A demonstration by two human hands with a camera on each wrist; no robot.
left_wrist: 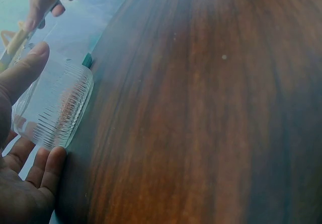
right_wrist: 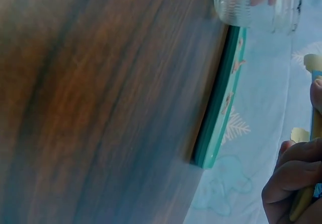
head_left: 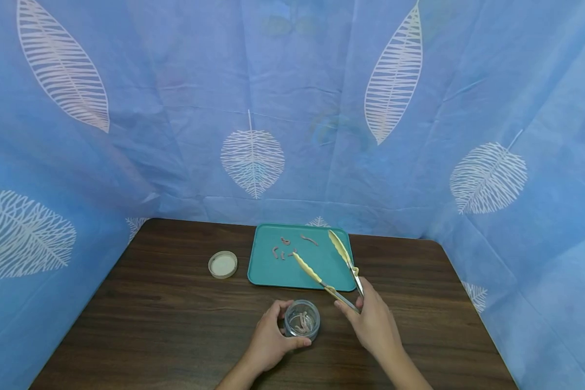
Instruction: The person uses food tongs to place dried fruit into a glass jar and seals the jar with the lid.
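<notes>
My left hand (head_left: pixel 271 338) curls its fingers and thumb round a clear jar (head_left: pixel 302 319) on the table. Several pinkish worm-like pieces (head_left: pixel 303 322) lie inside it; through its ribbed wall they show as a pink blur in the left wrist view. My right hand (head_left: pixel 374 319) grips metal tongs (head_left: pixel 338 295) with cream tips, whose arms are spread wide with nothing between them. The tongs' tips reach over a teal tray (head_left: pixel 263 273), where several more pink pieces (head_left: pixel 285 241) lie toward the left side. One piece is close to the left tip.
A round lid (head_left: pixel 222 265) lies on the dark wood table (head_left: pixel 185 309), left of the tray. Behind the table and at both sides hangs a blue curtain (head_left: pixel 185 135) with white leaf prints. The tray sits near the table's far edge.
</notes>
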